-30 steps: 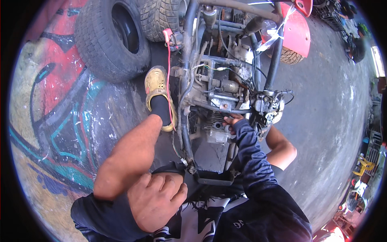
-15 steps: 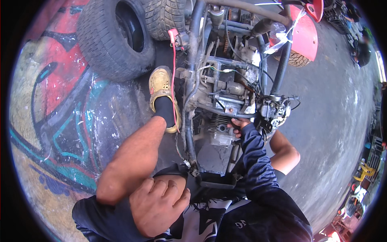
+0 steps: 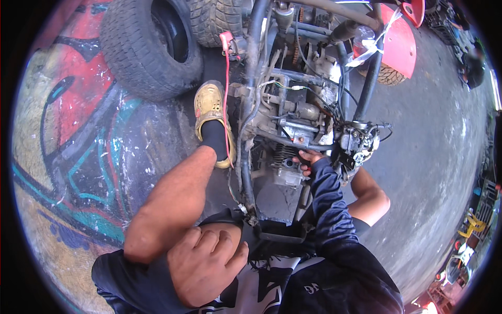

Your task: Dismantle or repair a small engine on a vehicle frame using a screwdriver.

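My left hand (image 3: 209,268) rests over my bent left knee, its fingers slightly apart and holding nothing. My right hand (image 3: 309,161) reaches in at the side of the finned engine cylinder (image 3: 286,166), just below a frame tube. Its fingers are curled round something small and dark, too hidden to make out. Close to the right of this hand hangs a metal carburetor (image 3: 356,142) with a black cable. The engine (image 3: 306,112) sits inside a bare tubular vehicle frame (image 3: 368,86) in front of me.
A loose tire (image 3: 133,49) leans at the far left near a mounted wheel (image 3: 215,23). A red cable (image 3: 227,99) runs down the frame's left side by my clog (image 3: 209,107). A red fender (image 3: 398,42) sits far right. Connector wires (image 3: 285,87) cross the engine.
My right hand's fingers have shifted slightly at the cylinder, and more of the dark thing between them shows. My left hand stays on the knee.
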Action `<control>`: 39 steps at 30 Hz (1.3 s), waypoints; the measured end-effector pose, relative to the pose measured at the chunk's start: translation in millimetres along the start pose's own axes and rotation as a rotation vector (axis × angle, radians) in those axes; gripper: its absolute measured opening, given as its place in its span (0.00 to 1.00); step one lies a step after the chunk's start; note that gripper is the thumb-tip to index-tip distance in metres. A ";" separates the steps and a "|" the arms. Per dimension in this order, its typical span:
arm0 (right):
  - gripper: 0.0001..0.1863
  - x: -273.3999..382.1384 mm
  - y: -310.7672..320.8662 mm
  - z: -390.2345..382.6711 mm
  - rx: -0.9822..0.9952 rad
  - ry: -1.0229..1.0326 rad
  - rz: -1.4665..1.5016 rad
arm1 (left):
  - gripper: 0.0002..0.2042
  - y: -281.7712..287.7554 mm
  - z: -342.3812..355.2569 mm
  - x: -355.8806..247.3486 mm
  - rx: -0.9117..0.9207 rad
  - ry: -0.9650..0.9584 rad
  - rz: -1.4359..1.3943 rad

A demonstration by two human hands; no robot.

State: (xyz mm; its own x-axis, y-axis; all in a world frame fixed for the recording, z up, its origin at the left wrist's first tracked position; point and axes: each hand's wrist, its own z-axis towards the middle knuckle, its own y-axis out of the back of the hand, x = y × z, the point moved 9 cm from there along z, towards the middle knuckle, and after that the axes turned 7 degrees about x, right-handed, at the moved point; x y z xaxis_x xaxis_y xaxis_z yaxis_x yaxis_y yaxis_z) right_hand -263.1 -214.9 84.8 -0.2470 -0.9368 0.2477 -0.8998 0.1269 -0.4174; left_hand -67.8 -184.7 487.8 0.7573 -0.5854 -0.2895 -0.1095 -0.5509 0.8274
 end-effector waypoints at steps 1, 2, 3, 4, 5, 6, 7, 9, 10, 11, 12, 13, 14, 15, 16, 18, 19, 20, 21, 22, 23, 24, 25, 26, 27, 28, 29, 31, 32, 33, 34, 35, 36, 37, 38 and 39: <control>0.23 0.1 -0.7 -1.7 0.021 0.013 -0.001 | 0.14 -0.5 -0.3 0.9 0.001 0.004 0.001; 0.24 -0.9 2.7 -3.0 0.032 0.032 -0.026 | 0.14 -1.3 -0.8 1.0 -0.004 0.000 0.005; 0.24 -1.5 5.5 -3.7 0.033 0.030 -0.026 | 0.14 -2.6 -1.1 -0.1 -0.008 -0.006 0.007; 0.24 -1.6 7.9 -4.0 0.031 0.035 -0.001 | 0.14 -7.2 -2.6 -2.1 -0.006 -0.004 0.005; 0.24 -2.0 8.9 -3.8 0.029 0.040 0.023 | 0.14 -13.5 -5.3 1.7 -0.006 0.075 -0.032; 0.24 0.3 6.7 -6.8 0.010 0.042 0.014 | 0.13 -11.2 -3.4 7.8 -0.011 0.148 -0.071; 0.24 0.4 5.3 -5.9 0.005 0.041 0.012 | 0.13 -7.0 -2.2 9.6 -0.013 0.146 -0.075; 0.24 0.7 3.0 -2.5 0.003 0.048 0.015 | 0.13 10.4 1.1 -6.1 -0.065 -0.081 0.048; 0.24 1.8 1.0 -4.4 0.019 0.051 0.017 | 0.13 4.2 -0.8 -7.8 -0.064 -0.079 0.048; 0.24 0.0 4.6 -5.2 0.021 0.050 0.017 | 0.13 -8.5 -4.2 -0.9 -0.047 0.030 -0.005; 0.25 -1.0 8.4 -7.7 0.022 0.056 0.004 | 0.13 -9.0 -1.2 8.7 -0.030 0.138 -0.058; 0.25 -0.9 10.6 -8.8 0.024 0.063 -0.009 | 0.13 -4.9 -0.3 10.8 -0.031 0.139 -0.058; 0.26 -0.2 12.5 -7.0 0.004 0.058 -0.029 | 0.13 2.3 1.0 4.2 -0.036 0.031 -0.008; 0.26 -0.4 8.0 -4.9 0.003 0.055 -0.028 | 0.13 9.1 3.1 -4.9 -0.039 -0.078 0.040; 0.23 0.0 4.1 -1.9 -0.023 0.054 -0.026 | 0.13 9.7 3.6 -5.8 -0.038 -0.078 0.037; 0.21 -1.8 5.9 4.9 -0.043 0.050 -0.018 | 0.12 9.4 3.8 -7.2 -0.025 -0.089 0.040; 0.21 -2.5 10.9 6.1 -0.042 0.052 -0.018 | 0.12 4.4 2.2 -8.0 -0.026 -0.089 0.042; 0.21 -2.1 16.7 4.8 -0.041 0.064 -0.049 | 0.13 -3.7 -0.7 -1.8 -0.043 -0.006 -0.004; 0.22 -0.3 21.5 2.0 -0.041 0.075 -0.082 | 0.13 -6.1 -1.6 5.2 -0.060 0.077 -0.053; 0.23 0.0 22.1 0.8 -0.005 0.069 -0.081 | 0.13 -7.6 -3.6 5.2 -0.063 0.078 -0.055; 0.23 0.4 22.0 3.2 -0.006 0.069 -0.084 | 0.13 -8.2 -4.9 4.2 -0.064 0.067 -0.034; 0.24 0.4 19.6 5.2 -0.013 0.067 -0.077 | 0.13 -8.5 -5.3 1.5 -0.064 0.056 -0.015; 0.25 0.2 16.6 8.1 -0.020 0.064 -0.071 | 0.13 -11.4 -6.5 -1.5 -0.065 0.057 -0.018; 0.27 -3.2 15.9 14.7 -0.042 0.036 -0.077 | 0.13 -16.2 -8.8 0.6 -0.069 0.124 -0.046; 0.27 -3.5 14.0 14.8 -0.037 0.036 -0.081 | 0.12 -11.2 -6.7 6.9 -0.073 0.194 -0.070; 0.27 -2.6 11.5 13.5 -0.026 0.072 -0.089 | 0.12 -3.8 -6.0 10.1 -0.075 0.202 -0.069; 0.27 -1.8 8.9 12.1 -0.013 0.107 -0.097 | 0.12 4.7 -4.3 3.6 -0.052 0.085 -0.007; 0.28 -1.7 24.2 -2.4 -0.070 0.113 -0.104 | 0.12 5.7 4.0 -3.4 -0.036 -0.071 0.039; 0.28 -1.0 32.0 -4.9 -0.108 0.122 -0.119 | 0.12 3.6 6.4 -3.7 -0.054 -0.104 0.031; 0.29 -0.2 40.5 -7.6 -0.149 0.130 -0.132 | 0.12 1.5 9.6 -3.9 -0.073 -0.140 0.022; 0.30 -0.5 23.5 2.5 -0.119 0.123 -0.147 | 0.12 6.2 4.2 -6.4 -0.062 -0.110 0.032; 0.30 -1.6 11.9 5.5 -0.090 0.116 -0.152 | 0.12 11.7 -0.3 -8.8 -0.059 -0.083 0.043; 0.30 0.0 12.6 4.7 -0.100 0.118 -0.148 | 0.12 12.8 0.1 -7.9 -0.070 -0.086 0.047; 0.29 1.3 13.6 4.2 -0.110 0.120 -0.143 | 0.12 12.9 0.2 -7.2 -0.073 -0.088 0.048; 0.29 2.2 14.0 4.2 -0.111 0.122 -0.143 | 0.12 11.4 0.4 -5.4 -0.056 -0.077 0.044; 0.28 2.1 16.8 2.3 -0.122 0.125 -0.169 | 0.12 9.4 0.8 -4.6 -0.040 -0.070 0.038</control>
State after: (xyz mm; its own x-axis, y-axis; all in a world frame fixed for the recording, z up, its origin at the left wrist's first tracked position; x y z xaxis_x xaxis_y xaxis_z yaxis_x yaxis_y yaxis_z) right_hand -277.9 -215.4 76.3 -0.1249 -0.9015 0.4144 -0.9670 0.0171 -0.2544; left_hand -72.9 -187.7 496.5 0.7064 -0.6459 -0.2894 -0.1103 -0.5043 0.8564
